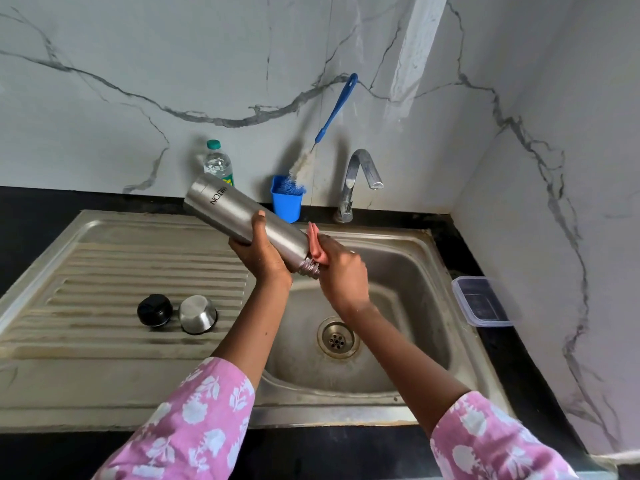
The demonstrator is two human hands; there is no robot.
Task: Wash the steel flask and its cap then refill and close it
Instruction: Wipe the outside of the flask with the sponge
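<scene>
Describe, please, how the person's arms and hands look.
The left sleeve and right sleeve are pink with a white flower print, leaving the forearms bare. The left hand and right hand wear no gloves; the right may carry a ring.

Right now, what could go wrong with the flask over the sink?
The flask, tilted in the left hand while the right hand holds a pink pad at its neck, might slip into the sink. The black cap and steel cup sit loose on the drainboard; a sleeve could knock them.

Silver flask (235, 213), black stopper (154, 310), pink white-flowered sleeves (194, 420), blue cup (286, 206), seemingly pink scrubber (317, 247), grey-veined white wall (138, 64)
</scene>
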